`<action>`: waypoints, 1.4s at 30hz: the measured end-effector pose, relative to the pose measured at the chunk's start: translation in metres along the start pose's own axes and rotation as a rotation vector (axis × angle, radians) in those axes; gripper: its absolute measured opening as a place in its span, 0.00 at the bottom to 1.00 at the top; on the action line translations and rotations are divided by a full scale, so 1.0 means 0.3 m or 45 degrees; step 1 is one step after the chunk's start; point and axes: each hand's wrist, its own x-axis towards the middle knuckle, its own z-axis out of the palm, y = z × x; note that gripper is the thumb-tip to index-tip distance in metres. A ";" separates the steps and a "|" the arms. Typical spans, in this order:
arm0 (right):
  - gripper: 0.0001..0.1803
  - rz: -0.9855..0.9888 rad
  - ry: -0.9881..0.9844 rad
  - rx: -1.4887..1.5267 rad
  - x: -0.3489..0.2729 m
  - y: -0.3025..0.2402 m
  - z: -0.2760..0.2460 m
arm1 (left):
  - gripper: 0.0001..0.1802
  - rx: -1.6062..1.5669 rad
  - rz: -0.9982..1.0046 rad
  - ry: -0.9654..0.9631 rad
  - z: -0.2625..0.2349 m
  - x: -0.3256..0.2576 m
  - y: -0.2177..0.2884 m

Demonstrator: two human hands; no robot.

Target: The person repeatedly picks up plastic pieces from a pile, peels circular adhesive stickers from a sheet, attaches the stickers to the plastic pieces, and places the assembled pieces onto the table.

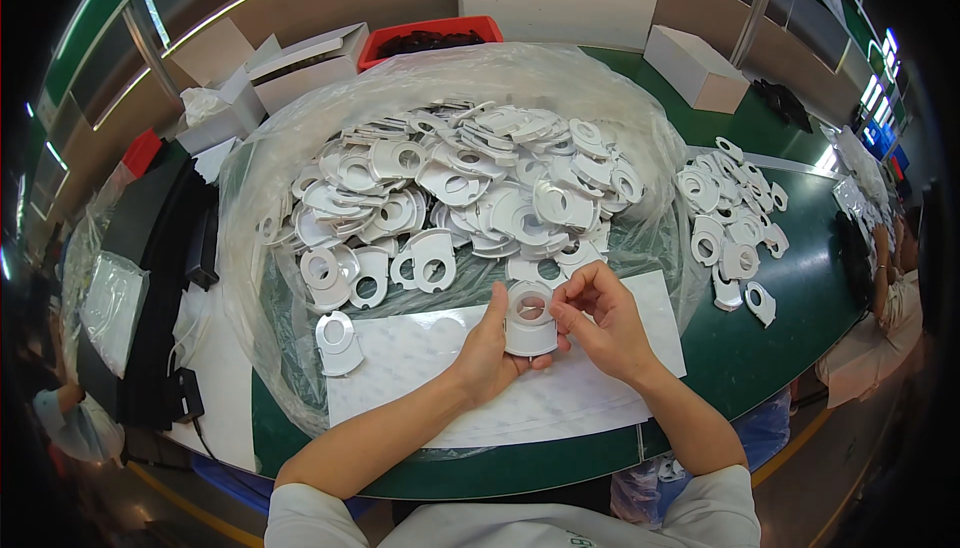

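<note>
My left hand (487, 348) is closed around the lower left side of a white plastic ring plate (530, 336), a flat part with a round hole. It is held above a white sheet (410, 398). My right hand (600, 320) is at the plate's right edge, thumb and forefinger pinched together there; whether something small is between them I cannot make out. Beyond my hands, a large heap of similar white ring plates (470, 173) lies on a clear plastic bag (270, 348). One single ring plate (340, 344) rests at the sheet's left edge.
More ring plates (738, 260) are spread on the green table (800, 293) at the right. A red bin (488, 28) with dark parts stands at the back, between white boxes (310, 66) and another white box (695, 68). People sit at both sides, one sleeve (880, 333) at far right.
</note>
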 end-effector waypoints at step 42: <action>0.07 0.147 0.178 -0.231 -0.005 -0.030 -0.016 | 0.19 0.474 0.141 -0.089 0.041 -0.019 -0.015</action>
